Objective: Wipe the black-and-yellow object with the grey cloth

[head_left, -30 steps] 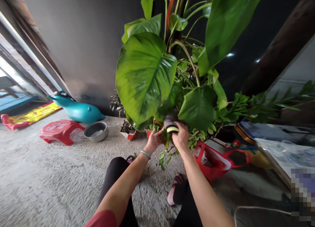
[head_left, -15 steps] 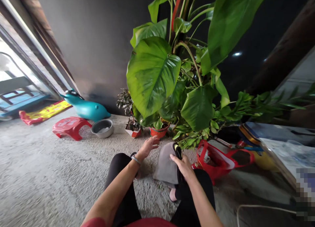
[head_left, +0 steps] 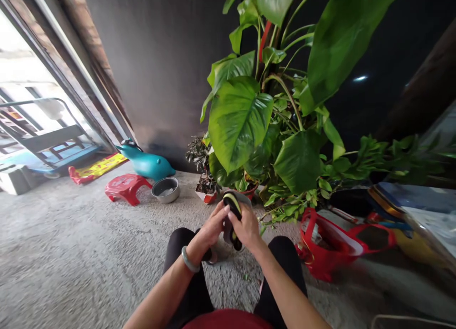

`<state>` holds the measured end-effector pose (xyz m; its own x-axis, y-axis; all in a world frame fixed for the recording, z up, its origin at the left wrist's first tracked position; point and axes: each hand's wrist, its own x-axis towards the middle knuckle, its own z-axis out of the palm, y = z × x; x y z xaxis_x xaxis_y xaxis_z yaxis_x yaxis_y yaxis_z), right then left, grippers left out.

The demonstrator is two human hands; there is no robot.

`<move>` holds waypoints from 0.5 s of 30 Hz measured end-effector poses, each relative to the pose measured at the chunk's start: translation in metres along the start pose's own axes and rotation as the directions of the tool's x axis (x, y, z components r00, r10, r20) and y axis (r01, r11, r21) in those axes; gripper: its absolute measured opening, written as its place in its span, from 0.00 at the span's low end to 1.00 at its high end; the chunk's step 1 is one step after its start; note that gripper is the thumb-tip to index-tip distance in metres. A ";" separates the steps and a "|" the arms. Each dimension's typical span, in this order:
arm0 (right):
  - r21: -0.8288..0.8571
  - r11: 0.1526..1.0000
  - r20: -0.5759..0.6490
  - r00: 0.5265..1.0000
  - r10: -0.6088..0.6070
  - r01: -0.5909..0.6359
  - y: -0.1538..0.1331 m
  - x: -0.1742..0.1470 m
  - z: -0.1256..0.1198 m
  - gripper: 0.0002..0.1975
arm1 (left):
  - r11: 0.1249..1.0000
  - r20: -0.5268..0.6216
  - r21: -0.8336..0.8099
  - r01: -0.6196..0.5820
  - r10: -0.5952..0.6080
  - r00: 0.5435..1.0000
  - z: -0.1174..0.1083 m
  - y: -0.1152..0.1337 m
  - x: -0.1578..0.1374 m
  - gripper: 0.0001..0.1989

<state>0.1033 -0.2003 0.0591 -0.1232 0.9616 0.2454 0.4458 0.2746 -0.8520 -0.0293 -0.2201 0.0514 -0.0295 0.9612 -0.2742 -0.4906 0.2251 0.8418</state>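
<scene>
A grey item with a black and yellow-green part (head_left: 233,206) is held in front of me, over the gap between my knees. Its exact kind I cannot make out, since my fingers cover much of it. My right hand (head_left: 247,227) grips it from the right, thumb on the black part. From the left my left hand (head_left: 213,224), with a bangle at the wrist, closes on it too, fingertips against the black part. Just beyond the hands stand a red pot (head_left: 251,192), partly hidden, and a large-leaved green plant (head_left: 240,120).
Left on the concrete floor (head_left: 89,253) are a red stool (head_left: 128,186), a metal bowl (head_left: 166,191) and a teal animal-shaped toy (head_left: 151,165). A small potted plant (head_left: 205,188) stands by the dark wall. To my right sits a red bag (head_left: 331,250) with loop handles.
The grey item has been raised and turned in my right hand. My left hand, open and apart before, has come in to hold it. The view has shifted left.
</scene>
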 end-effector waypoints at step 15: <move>0.764 0.453 0.192 0.833 0.519 -0.459 0.045 0.138 -0.001 0.15 | 0.621 -0.360 0.418 -0.663 0.783 0.507 0.003 0.176 0.032 0.21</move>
<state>0.1075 -0.0552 0.0555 -0.0418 0.9442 -0.3266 -0.4188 -0.3134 -0.8523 -0.1143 -0.1490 0.1919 -0.7127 0.6061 0.3532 0.0786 -0.4314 0.8987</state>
